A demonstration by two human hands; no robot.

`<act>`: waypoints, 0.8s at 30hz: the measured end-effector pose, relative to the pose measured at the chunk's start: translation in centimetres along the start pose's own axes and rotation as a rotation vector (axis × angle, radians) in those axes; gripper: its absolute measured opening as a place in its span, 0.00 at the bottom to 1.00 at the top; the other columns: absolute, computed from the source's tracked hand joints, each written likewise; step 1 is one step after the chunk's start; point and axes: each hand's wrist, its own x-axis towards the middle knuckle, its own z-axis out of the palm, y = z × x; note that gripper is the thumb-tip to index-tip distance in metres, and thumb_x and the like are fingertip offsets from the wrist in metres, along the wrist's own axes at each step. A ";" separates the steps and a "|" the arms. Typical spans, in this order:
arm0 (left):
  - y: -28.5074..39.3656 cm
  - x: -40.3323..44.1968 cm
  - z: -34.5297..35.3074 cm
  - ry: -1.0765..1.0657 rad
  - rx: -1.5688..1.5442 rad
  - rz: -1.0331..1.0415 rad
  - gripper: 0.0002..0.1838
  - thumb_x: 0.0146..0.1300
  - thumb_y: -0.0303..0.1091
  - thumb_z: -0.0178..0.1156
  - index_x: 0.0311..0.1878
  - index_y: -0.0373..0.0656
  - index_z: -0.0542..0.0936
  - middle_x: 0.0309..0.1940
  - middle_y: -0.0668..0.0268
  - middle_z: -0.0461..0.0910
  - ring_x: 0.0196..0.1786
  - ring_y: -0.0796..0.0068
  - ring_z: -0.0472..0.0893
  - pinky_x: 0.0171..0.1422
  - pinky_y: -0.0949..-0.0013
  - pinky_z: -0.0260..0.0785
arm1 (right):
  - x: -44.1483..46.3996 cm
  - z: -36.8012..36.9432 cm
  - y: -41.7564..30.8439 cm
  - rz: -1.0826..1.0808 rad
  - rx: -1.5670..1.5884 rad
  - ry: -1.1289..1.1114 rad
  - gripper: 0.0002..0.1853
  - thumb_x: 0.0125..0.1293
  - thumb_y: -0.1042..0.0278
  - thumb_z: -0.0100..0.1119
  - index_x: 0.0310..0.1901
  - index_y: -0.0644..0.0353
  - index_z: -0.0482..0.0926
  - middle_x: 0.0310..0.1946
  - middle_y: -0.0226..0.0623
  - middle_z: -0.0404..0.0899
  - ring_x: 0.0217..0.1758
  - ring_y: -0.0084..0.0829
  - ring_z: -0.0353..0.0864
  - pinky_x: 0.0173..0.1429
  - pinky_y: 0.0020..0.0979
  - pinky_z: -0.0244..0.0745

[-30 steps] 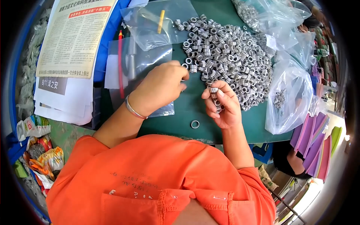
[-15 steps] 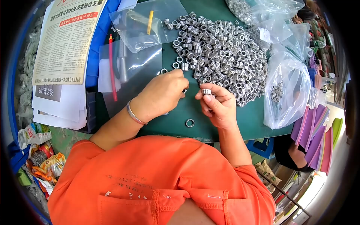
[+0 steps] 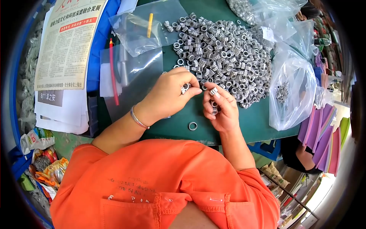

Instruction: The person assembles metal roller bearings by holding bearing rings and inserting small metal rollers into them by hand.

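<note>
My left hand (image 3: 167, 91), with a bangle on its wrist, is closed around small toothed metal rings (image 3: 185, 88) that show by the curled fingers. To its right, my right hand (image 3: 225, 110) pinches one metal ring (image 3: 213, 91) between thumb and forefinger. More rings (image 3: 214, 107) sit in that hand's curled lower fingers. The two hands are close together but apart, just below a big heap of similar rings (image 3: 225, 53). A smoother, wider ring (image 3: 192, 126) lies alone on the green tabletop (image 3: 175, 131) below the hands.
Clear plastic bags (image 3: 291, 91) stand right of the heap, one with some rings inside. Plastic sheets (image 3: 143, 61), a red pencil-like stick (image 3: 114, 72) and a yellow stick (image 3: 150, 25) lie at left. A newspaper (image 3: 68, 49) and papers cover a blue bin (image 3: 100, 42).
My left hand has turned, so rings now show by its fingers, and its thumb points toward the right hand. The ring pinched in my right hand has tilted. More rings in that palm are visible.
</note>
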 end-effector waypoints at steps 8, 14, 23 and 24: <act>0.3 -0.2 1.1 0.146 -0.166 0.127 0.08 0.47 0.22 0.64 0.31 0.38 0.77 0.27 0.64 0.76 0.31 0.72 0.76 0.36 0.73 0.67 | 0.2 1.2 0.7 -0.040 -0.191 0.039 0.17 0.67 0.72 0.45 0.56 0.66 0.69 0.27 0.34 0.72 0.21 0.19 0.65 0.19 0.18 0.56; 0.2 -0.1 1.0 0.130 -0.192 0.124 0.07 0.46 0.21 0.65 0.30 0.38 0.77 0.28 0.64 0.75 0.32 0.72 0.75 0.36 0.73 0.67 | 0.1 1.0 0.7 -0.180 -0.365 0.067 0.14 0.65 0.74 0.49 0.51 0.67 0.72 0.26 0.31 0.73 0.20 0.14 0.64 0.19 0.15 0.55; 0.3 0.0 0.9 0.142 -0.176 0.154 0.08 0.46 0.20 0.64 0.29 0.38 0.76 0.29 0.63 0.75 0.31 0.71 0.75 0.35 0.74 0.67 | 0.0 1.5 0.8 -0.266 -0.495 0.136 0.13 0.59 0.75 0.58 0.47 0.66 0.75 0.30 0.29 0.74 0.27 0.14 0.69 0.28 0.15 0.64; 0.2 0.0 0.8 0.141 -0.175 0.156 0.08 0.46 0.20 0.64 0.29 0.38 0.76 0.29 0.63 0.75 0.31 0.71 0.75 0.35 0.74 0.67 | 0.0 1.6 0.8 -0.286 -0.529 0.174 0.13 0.59 0.76 0.59 0.46 0.66 0.75 0.32 0.30 0.74 0.29 0.15 0.70 0.31 0.16 0.66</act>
